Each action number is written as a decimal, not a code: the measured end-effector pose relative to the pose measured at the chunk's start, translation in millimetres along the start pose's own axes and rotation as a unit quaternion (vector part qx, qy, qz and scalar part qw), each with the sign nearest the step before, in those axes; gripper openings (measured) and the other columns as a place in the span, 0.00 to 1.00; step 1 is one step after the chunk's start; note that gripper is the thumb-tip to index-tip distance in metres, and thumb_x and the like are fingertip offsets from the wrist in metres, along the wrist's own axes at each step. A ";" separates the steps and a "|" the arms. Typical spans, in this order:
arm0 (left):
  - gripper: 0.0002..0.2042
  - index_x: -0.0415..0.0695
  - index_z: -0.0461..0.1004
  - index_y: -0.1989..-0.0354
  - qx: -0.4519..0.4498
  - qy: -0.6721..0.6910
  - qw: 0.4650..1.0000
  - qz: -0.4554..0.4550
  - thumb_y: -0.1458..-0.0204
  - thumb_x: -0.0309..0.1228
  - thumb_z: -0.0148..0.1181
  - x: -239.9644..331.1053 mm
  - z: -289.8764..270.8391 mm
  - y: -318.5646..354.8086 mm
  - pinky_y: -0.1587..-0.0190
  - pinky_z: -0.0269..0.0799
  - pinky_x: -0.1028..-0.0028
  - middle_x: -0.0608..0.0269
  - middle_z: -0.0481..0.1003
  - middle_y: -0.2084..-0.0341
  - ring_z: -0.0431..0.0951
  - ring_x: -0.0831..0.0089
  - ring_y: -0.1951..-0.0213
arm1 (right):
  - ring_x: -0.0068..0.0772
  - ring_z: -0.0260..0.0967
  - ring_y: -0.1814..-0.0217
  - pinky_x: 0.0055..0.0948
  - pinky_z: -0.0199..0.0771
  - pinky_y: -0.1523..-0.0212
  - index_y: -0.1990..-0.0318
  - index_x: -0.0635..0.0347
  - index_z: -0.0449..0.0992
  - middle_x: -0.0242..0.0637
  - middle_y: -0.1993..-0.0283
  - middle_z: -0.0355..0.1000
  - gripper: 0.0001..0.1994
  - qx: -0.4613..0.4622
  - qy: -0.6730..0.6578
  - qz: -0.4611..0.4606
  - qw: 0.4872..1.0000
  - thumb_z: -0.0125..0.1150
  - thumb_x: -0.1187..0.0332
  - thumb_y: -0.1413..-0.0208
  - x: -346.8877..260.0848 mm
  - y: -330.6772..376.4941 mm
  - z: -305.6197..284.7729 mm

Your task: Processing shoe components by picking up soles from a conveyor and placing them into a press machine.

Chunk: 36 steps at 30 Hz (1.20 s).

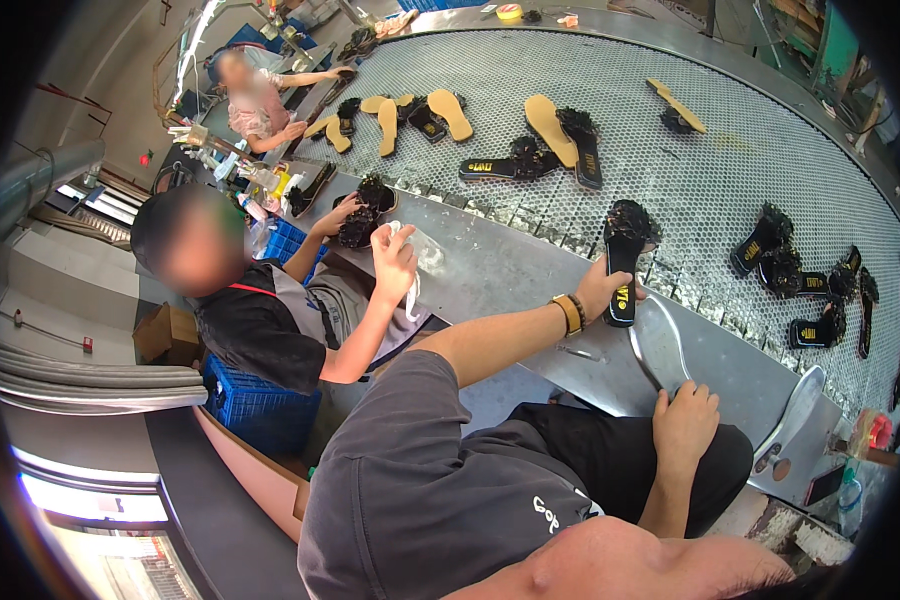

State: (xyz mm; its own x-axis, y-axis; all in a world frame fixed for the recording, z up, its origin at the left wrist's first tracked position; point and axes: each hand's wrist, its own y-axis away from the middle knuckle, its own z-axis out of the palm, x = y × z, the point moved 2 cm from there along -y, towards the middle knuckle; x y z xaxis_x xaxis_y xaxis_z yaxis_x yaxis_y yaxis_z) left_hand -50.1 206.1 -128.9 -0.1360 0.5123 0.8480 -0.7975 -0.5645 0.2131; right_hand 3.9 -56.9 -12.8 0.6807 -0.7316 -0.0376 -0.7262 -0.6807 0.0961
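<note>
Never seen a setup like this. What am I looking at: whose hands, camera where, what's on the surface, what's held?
There's no robot here: these are a person's own bare hands. The single picture comes from a fisheye camera on that person's head, looking down, so edges bend toward the rim.

The left hand grips a black sandal with a dark ruffled strap. The right hand is near the knee, close to a shiny curved metal piece; whether it touches that is unclear.

Beyond a metal ledge lies a grey mesh surface with more sandals, some showing tan soles. At left, a co-worker holds a white cloth.
</note>
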 end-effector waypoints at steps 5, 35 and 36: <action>0.20 0.39 0.60 0.40 0.007 0.002 1.000 -0.011 0.41 0.22 0.51 -5.8 2.6 -3.1 0.56 0.87 0.58 0.48 0.77 0.63 0.86 0.55 0.61 | 0.46 0.72 0.50 0.44 0.74 0.53 0.61 0.61 0.79 0.42 0.58 0.74 0.14 -0.003 0.003 0.000 1.000 0.69 0.58 0.44 5.8 1.6 -0.6; 0.12 0.35 0.63 0.49 0.057 -0.017 0.998 0.039 0.40 0.22 0.52 -17.0 42.6 4.4 0.60 0.84 0.61 0.47 0.81 0.68 0.86 0.58 0.64 | 0.48 0.70 0.49 0.44 0.74 0.52 0.62 0.62 0.78 0.43 0.57 0.73 0.14 -0.012 -0.017 -0.011 1.000 0.69 0.59 0.44 33.1 0.7 3.7; 0.12 0.35 0.64 0.50 0.066 -0.041 0.996 0.050 0.40 0.22 0.52 -17.8 39.6 2.0 0.60 0.84 0.62 0.47 0.81 0.69 0.86 0.59 0.64 | 0.48 0.70 0.49 0.44 0.74 0.52 0.62 0.62 0.78 0.44 0.57 0.73 0.14 0.000 -0.016 -0.018 1.000 0.69 0.59 0.44 33.7 -2.0 5.4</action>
State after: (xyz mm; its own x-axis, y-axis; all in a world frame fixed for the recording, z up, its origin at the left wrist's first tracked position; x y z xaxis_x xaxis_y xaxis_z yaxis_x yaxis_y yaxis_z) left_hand -26.0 170.2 -124.4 -0.1581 0.3980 0.9037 -0.6974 -0.6929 0.1831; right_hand 27.8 -80.5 -19.6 0.7031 -0.7073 -0.0732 -0.7012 -0.7067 0.0944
